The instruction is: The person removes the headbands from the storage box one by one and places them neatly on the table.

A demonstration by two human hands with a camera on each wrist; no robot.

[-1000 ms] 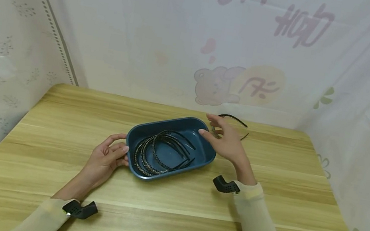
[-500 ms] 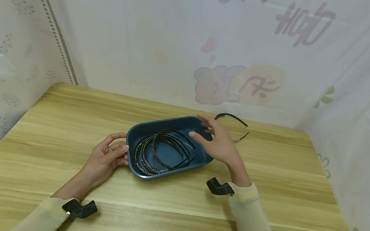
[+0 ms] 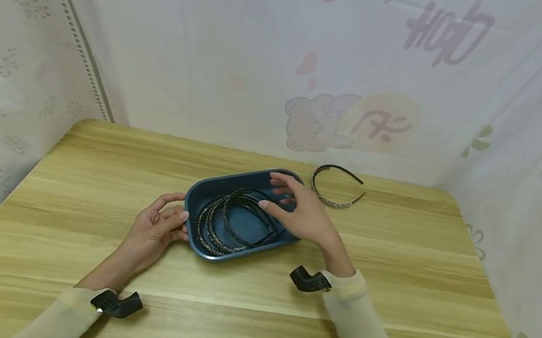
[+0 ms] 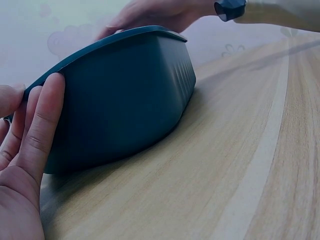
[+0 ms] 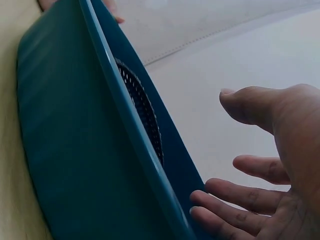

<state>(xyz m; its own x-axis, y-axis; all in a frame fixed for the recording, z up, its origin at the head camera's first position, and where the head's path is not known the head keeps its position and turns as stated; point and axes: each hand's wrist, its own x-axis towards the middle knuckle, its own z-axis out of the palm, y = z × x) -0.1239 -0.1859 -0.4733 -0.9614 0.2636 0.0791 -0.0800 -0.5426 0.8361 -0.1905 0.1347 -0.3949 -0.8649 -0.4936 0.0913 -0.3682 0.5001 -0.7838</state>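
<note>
Head view: our left hand (image 3: 155, 227) pinches the left end of the blue basin (image 3: 230, 189), which sits mid-surface (image 3: 224, 327), set at a slant. Our right hand (image 3: 298, 212) is over the basin's right end, fingers loosely spread, nothing visible in them. A cluster of dark headbands (image 3: 211, 224) lies nested inside, toward the left. One lone headband (image 3: 333, 204) is on the surface just beyond the basin's right end, tips pointing right.

Left wrist: thumb over the rim, fingers on the outer wall. Right hand shows past the far side.

Right wrist: thumb and fingers apart, nothing between them. Some fingertips overlap the rim; can't tell if they touch. A toothed band arches above the basin's near rim.

Handling, our read: bands light, springy, probably plastic; teeth could snag on neighbours. Take one by the thick decorated arc, since the thin smooth tips may slip or flex. Basin looks stiff, light, prone to slide; pinch it at the rim.
</note>
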